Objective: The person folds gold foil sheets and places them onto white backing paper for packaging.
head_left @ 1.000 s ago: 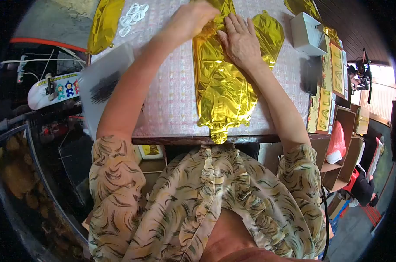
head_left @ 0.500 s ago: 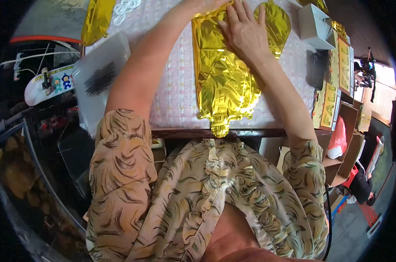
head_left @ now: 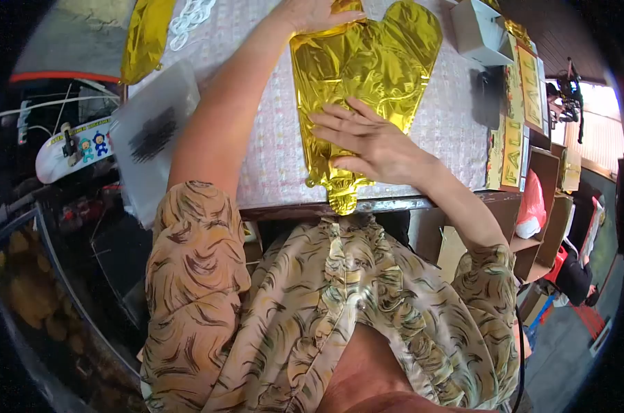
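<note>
A shiny gold foil sheet, shaped like a flat balloon [head_left: 394,69], lies on the patterned cloth of the table, its narrow tail hanging over the front edge. My left hand [head_left: 315,15] rests at its far end, fingers stretched to the right across the foil. Nearer the table's edge, my right hand [head_left: 374,143] lies flat on the foil's lower part with fingers spread. Neither hand is wrapped round anything. The foil beneath both palms is hidden.
Another gold foil piece [head_left: 146,38] and white looped strips [head_left: 189,20] lie at the far left, near a clear plastic bag [head_left: 153,131]. A white box [head_left: 478,33] and printed cartons [head_left: 515,151] stand at the right. Open cardboard boxes [head_left: 535,234] are below them.
My right hand has slid down the foil toward the table's front edge, uncovering its upper part. My left hand stays at the far end. The view has shifted slightly.
</note>
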{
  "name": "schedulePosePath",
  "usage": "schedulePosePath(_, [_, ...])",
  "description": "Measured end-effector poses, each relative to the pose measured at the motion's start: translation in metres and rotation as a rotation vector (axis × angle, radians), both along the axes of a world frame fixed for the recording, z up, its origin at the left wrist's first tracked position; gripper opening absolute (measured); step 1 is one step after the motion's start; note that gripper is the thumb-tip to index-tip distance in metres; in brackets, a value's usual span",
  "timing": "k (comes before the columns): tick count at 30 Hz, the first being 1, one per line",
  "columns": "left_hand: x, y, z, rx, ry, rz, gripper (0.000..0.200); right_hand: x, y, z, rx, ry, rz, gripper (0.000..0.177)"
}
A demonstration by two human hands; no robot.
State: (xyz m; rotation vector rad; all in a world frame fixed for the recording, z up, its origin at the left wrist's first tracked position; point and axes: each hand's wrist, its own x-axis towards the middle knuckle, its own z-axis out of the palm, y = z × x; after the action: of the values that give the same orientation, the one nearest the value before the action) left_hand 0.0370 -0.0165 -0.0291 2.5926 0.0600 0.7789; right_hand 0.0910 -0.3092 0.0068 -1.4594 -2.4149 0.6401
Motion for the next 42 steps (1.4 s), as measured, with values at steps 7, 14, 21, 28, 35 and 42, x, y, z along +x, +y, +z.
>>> schedulePosePath(7, [-0.001,-0.004,0.008,0.019,0.093,0.045,0.050,0.104,0.032,-0.006,0.317,-0.358,-1.159,0.046])
schedulePosePath(14, [-0.002,-0.006,0.004,0.015,0.106,0.054,0.052,0.132,0.068,-0.021,0.192,-0.322,-1.362,0.059])
schedulePosePath(21, [-0.002,-0.004,0.006,0.021,0.073,0.014,0.050,0.139,0.072,-0.032,0.270,0.010,-1.391,0.037])
schedulePosePath(28, [0.000,-0.004,0.007,0.014,0.018,-0.021,0.050,0.133,0.070,-0.026,0.274,0.021,-1.415,0.033])
schedulePosePath(35, [-0.003,-0.007,0.013,-0.002,0.159,0.025,0.051,0.124,0.051,0.005,0.139,0.332,-1.264,0.043])
schedulePosePath(42, [-0.005,-0.015,0.020,0.013,0.147,0.106,0.043,0.114,0.052,0.001,0.205,0.943,-1.045,0.013])
